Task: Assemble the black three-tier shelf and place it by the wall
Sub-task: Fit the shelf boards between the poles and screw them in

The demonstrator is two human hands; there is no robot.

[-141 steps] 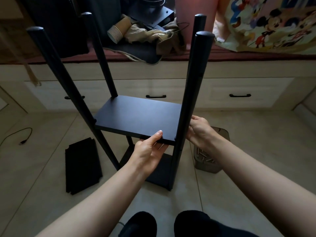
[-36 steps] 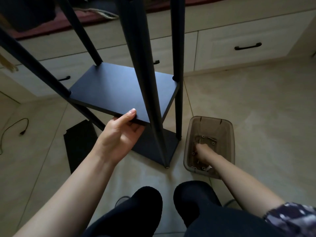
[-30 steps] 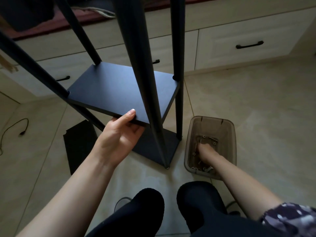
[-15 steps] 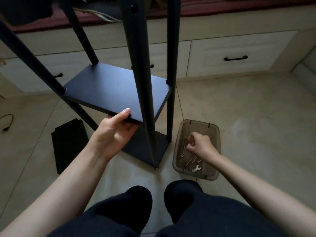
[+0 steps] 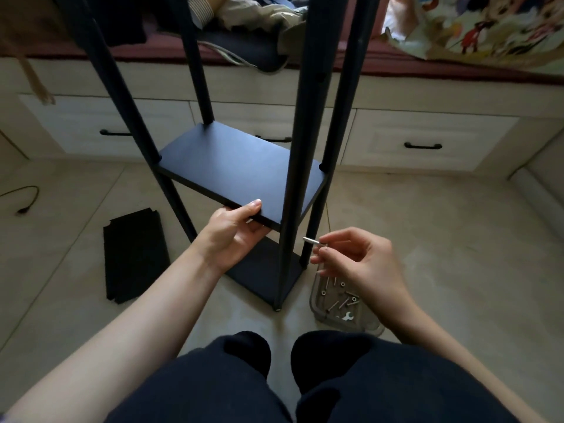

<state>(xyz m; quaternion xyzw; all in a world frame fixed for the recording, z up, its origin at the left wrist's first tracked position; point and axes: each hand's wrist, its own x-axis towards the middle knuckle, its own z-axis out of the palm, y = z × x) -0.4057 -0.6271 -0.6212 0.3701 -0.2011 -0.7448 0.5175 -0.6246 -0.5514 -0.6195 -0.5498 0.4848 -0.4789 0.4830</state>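
Right hand (image 5: 360, 261) pinches a screw (image 5: 312, 240) by its head, long axis level, tip aimed left at the near-right post (image 5: 290, 215), just beside it. Left hand (image 5: 233, 236) grips the middle board (image 5: 241, 172) by its near edge, steadying it. The shelf stands straight ahead on the floor; the right hand looks nearer the joint.

home bedroom | drawers (image 5: 427, 145) under cushioned platform (image 5: 457, 73) | cartoon blanket (image 5: 476, 25) | tiled floor (image 5: 442, 239)
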